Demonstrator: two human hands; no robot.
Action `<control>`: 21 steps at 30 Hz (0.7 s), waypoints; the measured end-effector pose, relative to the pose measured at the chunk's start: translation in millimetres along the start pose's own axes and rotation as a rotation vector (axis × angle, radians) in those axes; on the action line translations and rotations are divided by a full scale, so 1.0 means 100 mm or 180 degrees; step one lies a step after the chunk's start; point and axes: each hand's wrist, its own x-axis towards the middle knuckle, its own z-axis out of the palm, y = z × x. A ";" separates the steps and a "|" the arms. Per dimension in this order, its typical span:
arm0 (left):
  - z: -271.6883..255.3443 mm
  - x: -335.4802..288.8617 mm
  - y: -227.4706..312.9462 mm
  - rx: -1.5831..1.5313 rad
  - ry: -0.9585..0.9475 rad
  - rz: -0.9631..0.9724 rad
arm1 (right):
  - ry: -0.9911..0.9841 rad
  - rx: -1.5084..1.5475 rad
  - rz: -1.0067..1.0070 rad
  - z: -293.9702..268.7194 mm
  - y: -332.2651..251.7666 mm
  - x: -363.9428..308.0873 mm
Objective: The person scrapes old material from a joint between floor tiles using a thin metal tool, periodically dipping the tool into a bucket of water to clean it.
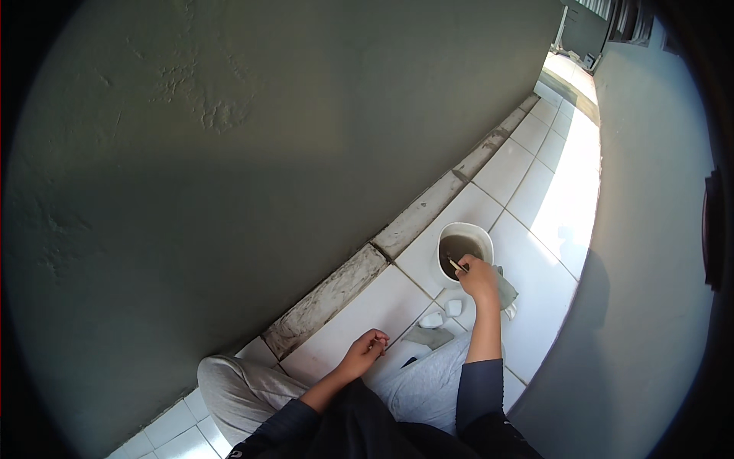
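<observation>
My right hand (478,277) reaches over the near rim of a white bucket (489,243). Its fingers are closed on a thin pale stick (456,265), tilted over the murky brown water (459,246) inside; the stick's kind is not clear. Above the tiles by my lap, my left hand (365,353) is loosely curled with its fingers drawn in, and nothing shows in it. Between my hands lie two small white pieces (432,320), near a grey-green cloth (428,336). Another grey-green cloth (505,292) rests beside the bucket, partly behind my right wrist.
White floor tiles (511,164) run along a narrow passage, sunlit at the far end. A dark grey wall (306,153) with a worn pale ledge (329,304) at its foot rises on the left. A lighter wall (650,191) bounds the right side.
</observation>
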 end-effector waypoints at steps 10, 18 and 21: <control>0.27 0.24 0.01 0.2127 0.0276 0.0766 | 0.0320 0.0269 0.0222 -0.16 0.02 0.01; 0.15 0.29 -0.18 0.3720 0.0993 0.1593 | 0.0590 0.1127 -0.1085 0.07 -0.62 -0.17; 0.10 0.37 -0.17 0.3941 0.1096 0.1582 | -0.0050 0.0938 -0.1310 0.43 -0.81 -0.20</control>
